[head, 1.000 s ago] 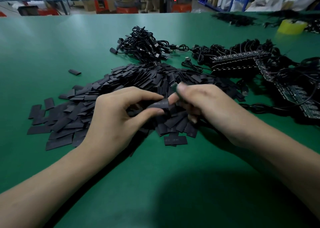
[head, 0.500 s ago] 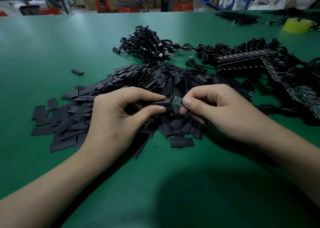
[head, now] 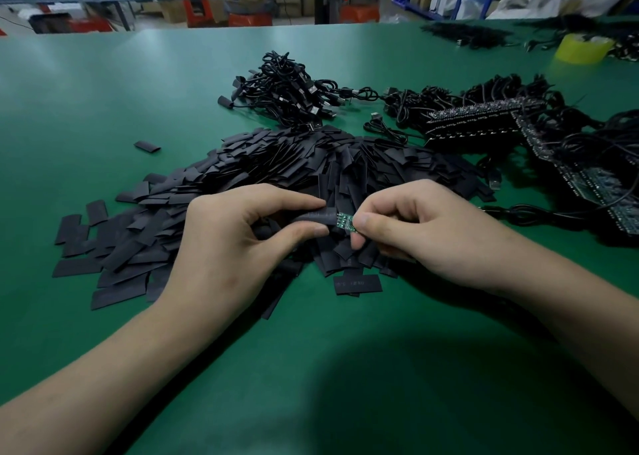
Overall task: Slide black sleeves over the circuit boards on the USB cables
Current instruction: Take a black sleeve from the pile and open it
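Observation:
My left hand [head: 238, 243] pinches a black sleeve [head: 316, 217] between thumb and forefinger, just above a big pile of flat black sleeves [head: 262, 174]. My right hand [head: 425, 237] pinches a small green circuit board [head: 344, 221] at its right end. The board's left end sits at or just inside the sleeve's mouth; most of the green face still shows. The board's black cable [head: 529, 212] runs off to the right from under my right hand.
A bundle of sleeved USB cables [head: 294, 91] lies behind the pile. Panels of circuit boards with tangled cables [head: 501, 119] fill the right side. A yellow tape roll [head: 582, 48] stands at the far right. One stray sleeve [head: 147, 146] lies to the left on the green table [head: 311, 368].
My right hand brought the green board out from its fingers and up to the sleeve's mouth. The board now shows a little less green than half a second ago.

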`<state>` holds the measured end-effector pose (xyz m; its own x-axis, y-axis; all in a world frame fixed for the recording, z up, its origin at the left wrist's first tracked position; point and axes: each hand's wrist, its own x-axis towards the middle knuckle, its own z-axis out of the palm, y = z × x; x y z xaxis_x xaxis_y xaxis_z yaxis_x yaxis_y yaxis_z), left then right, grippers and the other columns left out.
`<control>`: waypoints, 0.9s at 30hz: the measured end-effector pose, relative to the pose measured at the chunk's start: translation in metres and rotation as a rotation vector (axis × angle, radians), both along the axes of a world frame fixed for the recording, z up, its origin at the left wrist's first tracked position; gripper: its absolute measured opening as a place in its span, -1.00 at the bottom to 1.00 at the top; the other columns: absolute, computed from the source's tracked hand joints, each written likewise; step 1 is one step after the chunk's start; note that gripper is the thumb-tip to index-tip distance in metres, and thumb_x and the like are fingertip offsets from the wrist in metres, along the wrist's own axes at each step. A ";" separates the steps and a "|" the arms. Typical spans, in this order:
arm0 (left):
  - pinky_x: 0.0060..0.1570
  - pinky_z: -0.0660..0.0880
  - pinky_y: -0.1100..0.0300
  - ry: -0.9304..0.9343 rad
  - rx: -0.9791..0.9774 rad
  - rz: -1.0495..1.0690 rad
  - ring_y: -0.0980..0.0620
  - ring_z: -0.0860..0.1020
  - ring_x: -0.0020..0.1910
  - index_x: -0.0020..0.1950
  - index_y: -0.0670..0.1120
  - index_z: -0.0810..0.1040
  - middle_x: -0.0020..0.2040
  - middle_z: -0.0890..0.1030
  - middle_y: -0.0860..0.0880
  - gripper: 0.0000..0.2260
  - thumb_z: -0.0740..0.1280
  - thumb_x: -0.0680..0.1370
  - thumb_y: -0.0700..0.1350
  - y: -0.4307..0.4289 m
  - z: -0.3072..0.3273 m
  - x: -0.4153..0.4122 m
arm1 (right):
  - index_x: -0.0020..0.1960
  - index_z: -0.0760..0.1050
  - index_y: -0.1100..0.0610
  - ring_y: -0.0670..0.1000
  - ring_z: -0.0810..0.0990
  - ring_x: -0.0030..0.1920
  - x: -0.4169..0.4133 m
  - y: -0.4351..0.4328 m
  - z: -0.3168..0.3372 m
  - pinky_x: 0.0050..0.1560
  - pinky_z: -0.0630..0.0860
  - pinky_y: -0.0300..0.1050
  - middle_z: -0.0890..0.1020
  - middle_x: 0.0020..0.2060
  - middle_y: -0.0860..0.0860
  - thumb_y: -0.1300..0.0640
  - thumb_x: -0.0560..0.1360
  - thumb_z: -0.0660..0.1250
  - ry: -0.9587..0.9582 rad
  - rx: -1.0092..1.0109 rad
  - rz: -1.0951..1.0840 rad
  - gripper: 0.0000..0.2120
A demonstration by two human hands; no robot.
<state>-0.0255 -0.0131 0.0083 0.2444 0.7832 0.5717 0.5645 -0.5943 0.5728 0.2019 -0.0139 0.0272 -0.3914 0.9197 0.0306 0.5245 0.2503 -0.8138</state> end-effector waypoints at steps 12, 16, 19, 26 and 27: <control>-0.01 0.50 0.11 0.258 0.118 -0.114 0.27 0.54 -0.07 0.05 0.00 0.75 -0.05 0.66 0.20 -0.76 0.49 0.46 0.07 0.003 0.000 -0.002 | -0.20 0.66 -0.03 -0.12 0.34 -0.44 0.001 -0.002 0.005 -0.39 0.24 -0.16 0.50 -0.46 -0.01 -0.04 0.59 0.31 -0.161 0.035 0.004 -0.75; -0.01 0.49 0.13 0.238 0.123 -0.139 0.35 0.49 -0.08 0.06 0.00 0.75 -0.06 0.61 0.26 -0.75 0.49 0.46 0.08 0.003 0.001 -0.003 | -0.17 0.66 0.05 -0.05 0.28 -0.42 0.004 0.000 0.006 -0.36 0.19 -0.13 0.38 -0.48 -0.07 -0.01 0.62 0.31 -0.040 -0.076 0.026 -0.74; -0.01 0.47 0.21 0.231 0.106 -0.135 0.40 0.48 -0.10 0.05 0.01 0.75 -0.09 0.61 0.29 -0.75 0.51 0.45 0.09 0.002 0.001 -0.003 | -0.18 0.66 0.00 -0.06 0.30 -0.43 0.003 -0.001 0.005 -0.37 0.23 -0.12 0.42 -0.49 -0.05 -0.04 0.60 0.30 -0.098 -0.018 0.011 -0.74; -0.04 0.54 0.28 0.140 0.037 -0.082 0.24 0.63 -0.12 0.05 0.08 0.76 -0.13 0.62 0.34 -0.74 0.54 0.40 0.09 0.001 0.001 0.000 | -0.22 0.65 -0.06 -0.08 0.40 -0.41 -0.002 -0.003 0.006 -0.27 0.36 0.01 0.59 -0.37 0.05 -0.04 0.59 0.30 -0.160 0.128 -0.065 -0.75; -0.05 0.53 0.31 0.144 0.032 -0.083 0.25 0.63 -0.12 0.06 0.09 0.76 -0.13 0.61 0.36 -0.74 0.56 0.40 0.10 0.002 0.001 -0.001 | -0.22 0.65 -0.06 -0.10 0.40 -0.41 -0.001 -0.003 0.007 -0.28 0.36 -0.02 0.60 -0.37 0.03 -0.03 0.60 0.31 -0.169 0.135 -0.062 -0.75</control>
